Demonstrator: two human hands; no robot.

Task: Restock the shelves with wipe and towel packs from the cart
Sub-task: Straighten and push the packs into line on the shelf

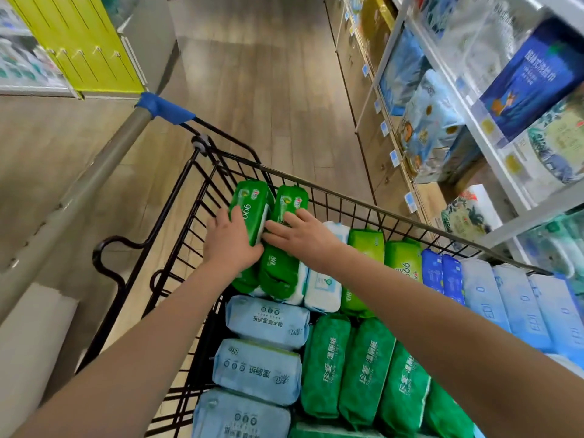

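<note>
Reaching into cart (196, 197) with both arms, at its far-left corner. Gripping left green pack (252, 200) with left hand (232, 238): fingers curled over the pack's left edge, thumb across its lower face. Resting right hand (300, 232) flat on right green pack (292, 199), fingers straight and spread, nothing pinched, fingertips toward the gap between the two packs. Both packs upright, side by side, touching, against the cart's far wire wall, on top of other green packs (278, 273). Just right of those: white pack (324, 289), then light green packs (366, 245), small blue packs (442, 276), pale blue packs (518, 305) along the right side. Nearer the camera: blue-grey packs (265, 320) stacked on the left, dark green packs (328, 365) in a row beside them. Shelves (493, 147) on the right, close to the cart, loaded with blue and white bundles behind price tags. Grey bar (94, 172) with blue cap (164, 107) joined to the cart frame, off to the left. Yellow pegboard panel (79, 39) across the aisle, top left. Wood-look floor (268, 90) beyond.
</note>
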